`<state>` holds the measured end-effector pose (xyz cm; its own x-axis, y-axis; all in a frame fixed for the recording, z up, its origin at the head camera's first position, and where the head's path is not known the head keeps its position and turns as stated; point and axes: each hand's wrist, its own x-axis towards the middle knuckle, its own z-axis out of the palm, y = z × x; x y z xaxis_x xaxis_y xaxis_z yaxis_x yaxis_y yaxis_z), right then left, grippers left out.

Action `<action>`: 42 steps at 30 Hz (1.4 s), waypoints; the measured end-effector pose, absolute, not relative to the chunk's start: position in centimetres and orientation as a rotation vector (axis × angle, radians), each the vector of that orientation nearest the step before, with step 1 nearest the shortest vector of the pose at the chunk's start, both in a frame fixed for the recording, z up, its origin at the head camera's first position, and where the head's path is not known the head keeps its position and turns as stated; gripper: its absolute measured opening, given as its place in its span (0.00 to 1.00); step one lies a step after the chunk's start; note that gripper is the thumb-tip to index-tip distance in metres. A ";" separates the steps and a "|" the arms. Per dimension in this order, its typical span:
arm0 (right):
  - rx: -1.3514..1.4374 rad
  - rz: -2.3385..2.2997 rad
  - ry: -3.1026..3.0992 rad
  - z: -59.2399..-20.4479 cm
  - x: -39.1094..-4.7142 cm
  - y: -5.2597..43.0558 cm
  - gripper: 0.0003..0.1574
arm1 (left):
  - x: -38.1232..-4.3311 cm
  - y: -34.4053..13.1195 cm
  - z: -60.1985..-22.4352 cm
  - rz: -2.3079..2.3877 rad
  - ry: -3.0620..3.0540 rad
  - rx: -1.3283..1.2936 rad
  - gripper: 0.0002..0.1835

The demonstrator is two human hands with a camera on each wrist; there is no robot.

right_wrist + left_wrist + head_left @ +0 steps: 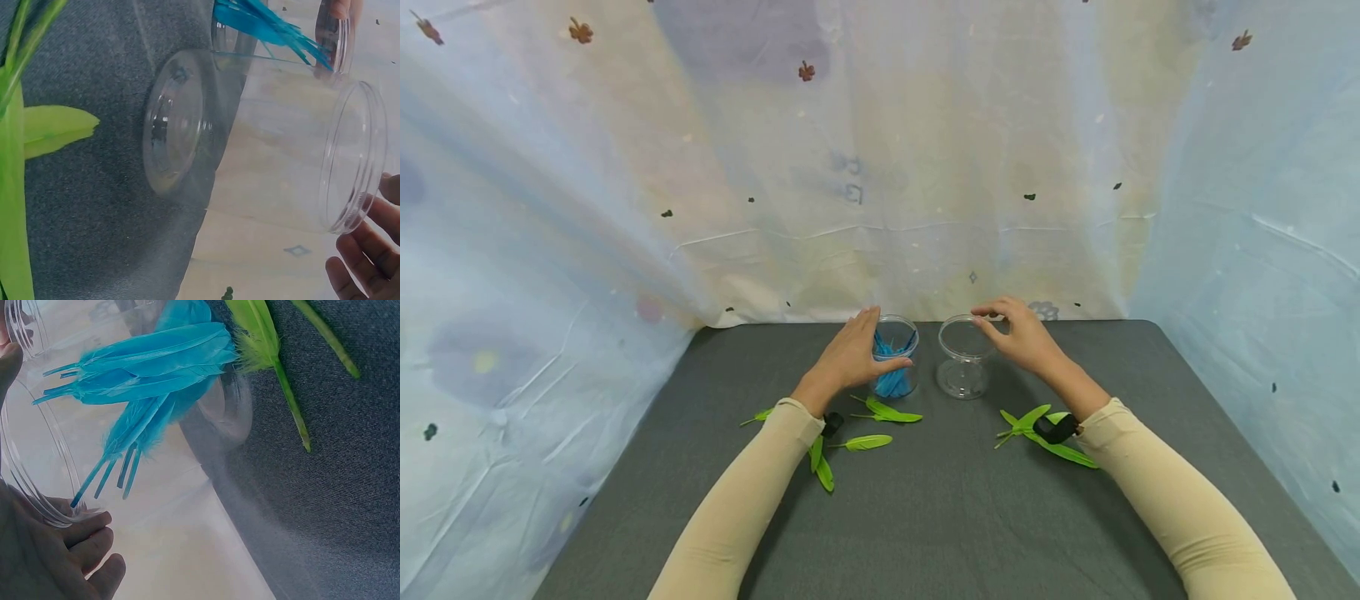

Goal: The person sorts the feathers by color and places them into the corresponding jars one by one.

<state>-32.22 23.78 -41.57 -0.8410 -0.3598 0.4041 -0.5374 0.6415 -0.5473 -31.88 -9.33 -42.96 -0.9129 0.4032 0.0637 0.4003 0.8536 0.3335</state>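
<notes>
Two clear jars stand upright side by side near the far edge of the grey table. In the left jar (895, 383) is a bunch of blue feathers (150, 369), quills toward the mouth. My left hand (852, 350) holds this jar near its rim, thumb across the front and fingers around the far side. The right jar (962, 367) has nothing inside. With thumb and fingertips my right hand (1018, 335) holds its rim (353, 156) from the right. Part of each hand is cut off in its own wrist view.
Several green feathers (865, 442) lie in front of the left jar, some partly under the left forearm. Another green group (1028, 423) lies by the right wrist. A patterned cloth (917, 167) hangs behind the table (925, 517) and along both sides.
</notes>
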 end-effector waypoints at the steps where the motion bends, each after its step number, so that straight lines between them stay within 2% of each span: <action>1: 0.726 0.983 -2.611 -41.7 -32.3 23.8 0.20 | -31.9 -9.3 -43.0 0.543 3.018 0.653 0.65; 5: 0.733 0.946 -2.651 -42.1 -32.4 23.8 0.27 | -32.0 -9.4 -43.2 0.537 3.025 0.651 0.65; 14: 0.736 0.802 -2.831 -42.6 -32.2 23.4 0.51 | -32.2 -9.4 -43.4 0.529 3.030 0.651 0.66; 19: 0.738 0.697 -2.903 -42.9 -32.2 23.1 0.60 | -32.2 -9.5 -43.5 0.541 3.038 0.652 0.66; 31: 0.726 0.599 -2.941 -43.2 -31.8 22.8 0.66 | -32.2 -9.5 -43.3 0.530 3.035 0.657 0.67; 42: 0.728 0.562 -2.933 -43.5 -31.7 22.7 0.66 | -32.3 -9.6 -42.9 0.536 2.998 0.650 0.68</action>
